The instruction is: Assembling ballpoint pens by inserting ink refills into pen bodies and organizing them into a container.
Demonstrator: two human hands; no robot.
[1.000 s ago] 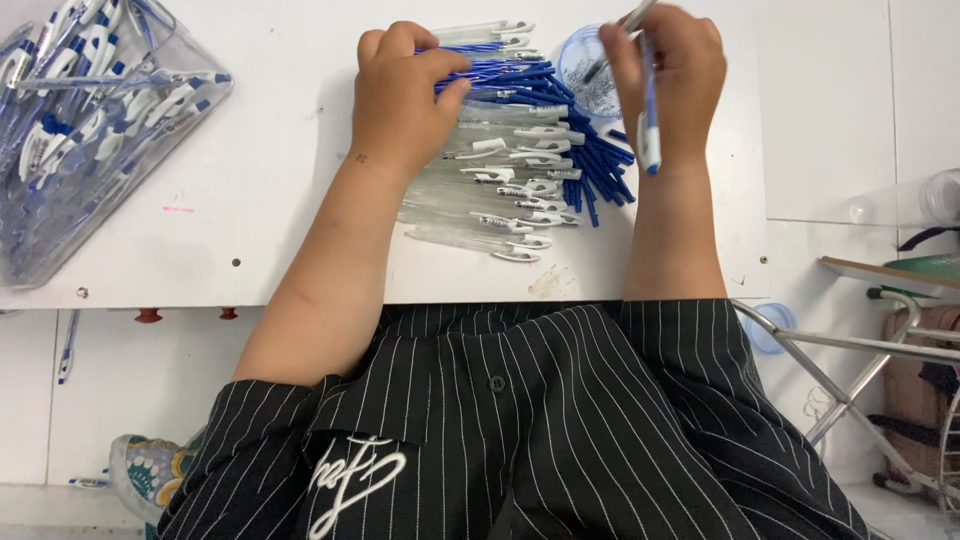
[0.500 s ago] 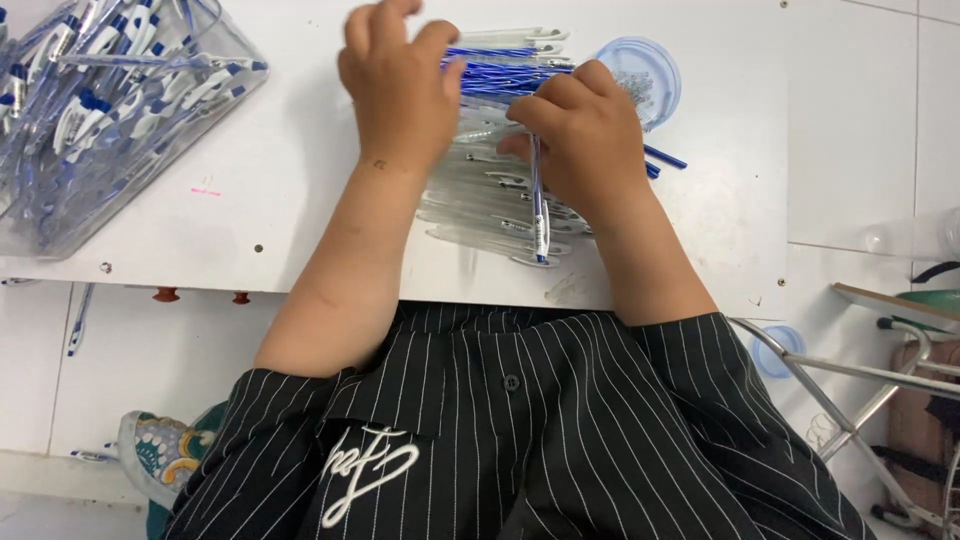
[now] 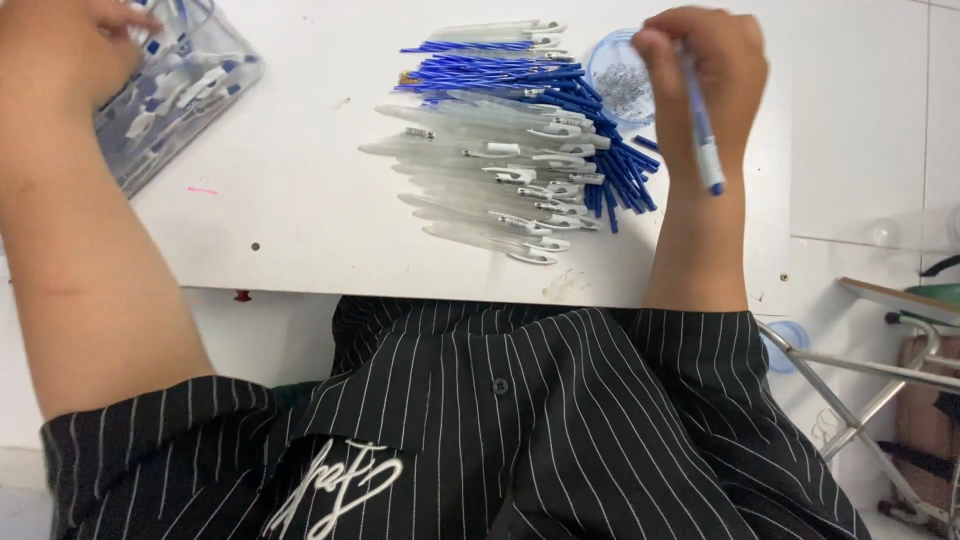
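white table (image 3: pixel 300 210) | pen barrels (image 3: pixel 480 190) | blue refills (image 3: pixel 520 75) | clear bin (image 3: pixel 180 90) | round dish (image 3: pixel 618 85)

Your clear plastic bin (image 3: pixel 185 95) sits far left; the heap of translucent pen barrels (image 3: pixel 480 190) lies centre, the small round clear-plastic cup (image 3: pixel 618 85) behind-right.

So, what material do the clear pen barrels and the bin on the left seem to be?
Pen barrels: apparently frosted translucent plastic, since the white table shows through dimly. Bin: likely clear glossy plastic; the pens inside show through its wall, with light reflections.
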